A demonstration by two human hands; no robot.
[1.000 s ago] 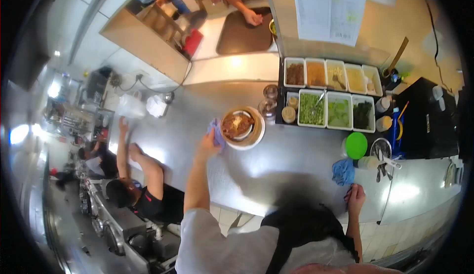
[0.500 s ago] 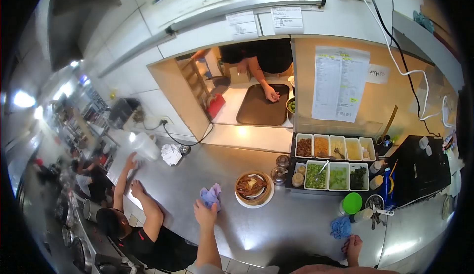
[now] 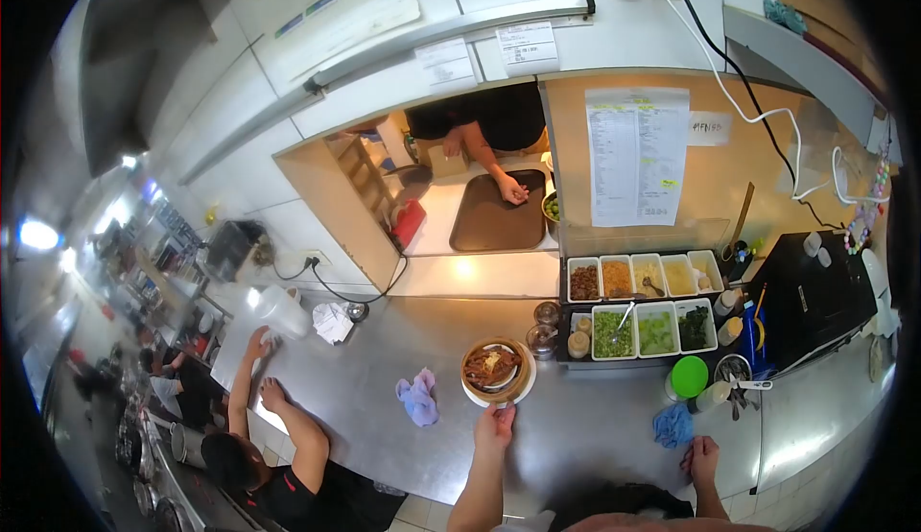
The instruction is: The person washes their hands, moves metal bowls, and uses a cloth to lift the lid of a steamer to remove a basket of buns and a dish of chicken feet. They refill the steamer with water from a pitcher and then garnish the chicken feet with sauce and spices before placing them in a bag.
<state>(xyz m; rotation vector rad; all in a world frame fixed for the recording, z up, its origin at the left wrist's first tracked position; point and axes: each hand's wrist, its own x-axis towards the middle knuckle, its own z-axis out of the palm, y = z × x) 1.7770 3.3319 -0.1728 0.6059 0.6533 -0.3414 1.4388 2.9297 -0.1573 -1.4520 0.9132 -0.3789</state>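
Observation:
My left hand (image 3: 494, 426) is at the near rim of a white plate (image 3: 519, 395), fingers closed on its edge. On that plate stands a round bamboo steamer (image 3: 524, 371) holding a browned dish with a pale topping (image 3: 492, 364). A crumpled lilac cloth (image 3: 417, 398) lies on the steel counter to the left of the plate. Near the counter's front edge, my right hand (image 3: 703, 457) rests with curled fingers and nothing visible in them. Just beyond it lies a crumpled blue cloth (image 3: 673, 425).
White tubs of toppings (image 3: 657, 329) stand at the back right, beside a green-lidded jar (image 3: 688, 378) and a black box (image 3: 814, 304). Through the hatch, another person's hand (image 3: 515, 190) is over a brown tray (image 3: 499, 230). A co-worker (image 3: 297, 484) leans on the counter at left.
My left hand has moved right, from beside the lilac cloth to the plate's rim, and closed on it. My right hand stays by the blue cloth. The view has shifted slightly.

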